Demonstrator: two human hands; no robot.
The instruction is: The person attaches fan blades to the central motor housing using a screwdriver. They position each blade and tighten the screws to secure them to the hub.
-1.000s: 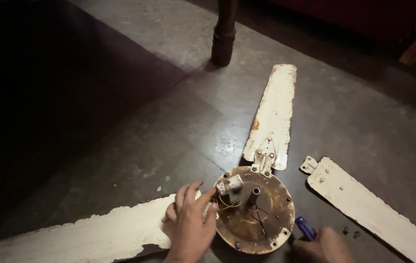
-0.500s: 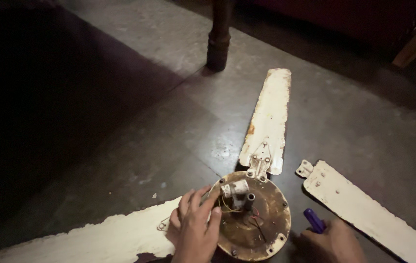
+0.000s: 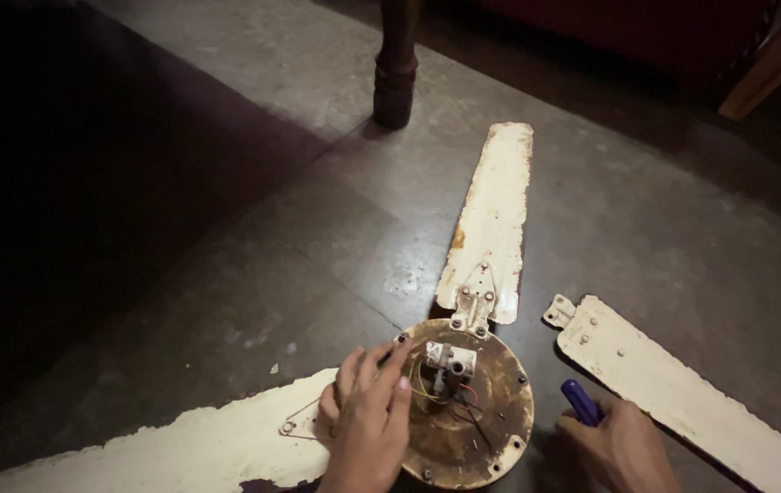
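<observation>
Left hand (image 3: pixel 368 420) is flat on the rusty fan motor hub (image 3: pixel 468 415) on the floor, fingers spread loose – right hand (image 3: pixel 619 447) wraps a blue screwdriver handle (image 3: pixel 580 402) just beside it

No packages, labels, signs or screens are in view.
The head view holds nothing of that kind anywhere on the floor, from the near edge to the far corners.
</observation>
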